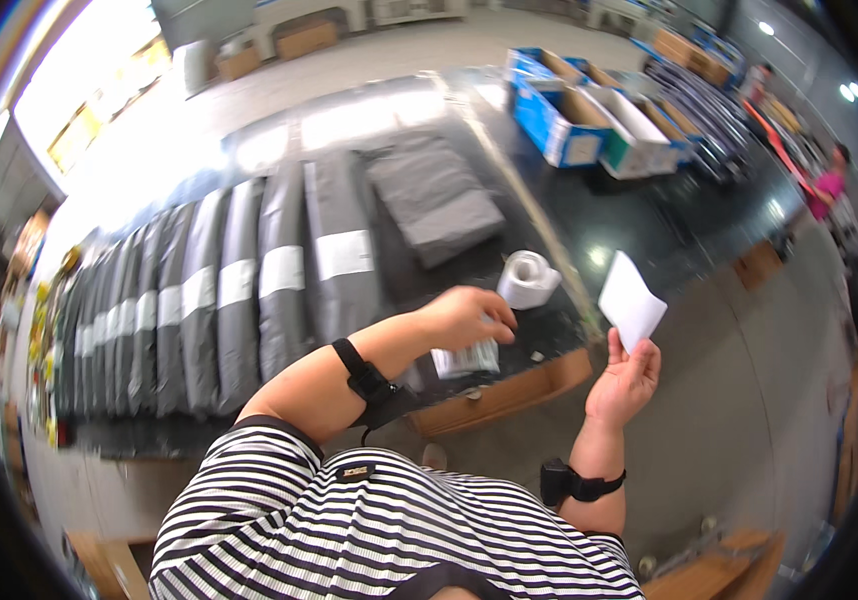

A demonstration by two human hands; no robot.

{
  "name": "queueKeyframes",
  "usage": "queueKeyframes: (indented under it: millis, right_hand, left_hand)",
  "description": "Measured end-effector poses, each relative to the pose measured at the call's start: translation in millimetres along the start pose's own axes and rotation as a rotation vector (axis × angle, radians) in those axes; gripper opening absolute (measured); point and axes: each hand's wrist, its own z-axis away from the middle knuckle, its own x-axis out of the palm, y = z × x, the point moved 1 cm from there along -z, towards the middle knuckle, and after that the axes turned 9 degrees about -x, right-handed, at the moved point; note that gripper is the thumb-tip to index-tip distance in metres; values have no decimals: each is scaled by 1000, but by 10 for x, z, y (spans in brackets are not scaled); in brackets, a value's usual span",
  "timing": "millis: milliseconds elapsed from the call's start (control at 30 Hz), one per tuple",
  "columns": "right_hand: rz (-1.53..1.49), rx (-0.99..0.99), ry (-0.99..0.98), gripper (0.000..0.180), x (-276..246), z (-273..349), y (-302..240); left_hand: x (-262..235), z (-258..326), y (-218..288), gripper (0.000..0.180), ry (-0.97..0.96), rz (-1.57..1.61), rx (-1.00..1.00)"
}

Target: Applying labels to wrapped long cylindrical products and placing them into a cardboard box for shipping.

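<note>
black desk [684,225] with a row of grey packages [334,200] across its left side, white labels [345,254] on them. the right hand [624,385] pinches a white sheet [632,303] by its lower end, held up near the desk's edge. the left hand [469,318] is curled and blurred beside a white paper roll [529,282]; i cannot tell whether it grips anything.
</note>
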Motion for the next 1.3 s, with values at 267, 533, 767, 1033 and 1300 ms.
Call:
queueKeyframes:
  millis: [267,533,767,1033,1300]
  right_hand:
    - [-201,134,-448,22,1520,999,206]
    - [-400,637,-594,21,2895,2851,140]
    - [-232,1057,-755,25,3728,4900,-210]
    - [-538,1340,-792,25,5139,6238,-668]
    - [-714,1311,-718,33,6632,7410,-283]
  left_hand:
    - [-64,2158,-1124,37,324,456,-88]
    - [804,4823,-2903,50,912,1233,-44]
    - [1545,6873,-3637,50,1197,1495,87]
    - [1744,8310,-4449,43,1324,1513,164]
    - [1077,9305,-5330,59,1452,1359,-171]
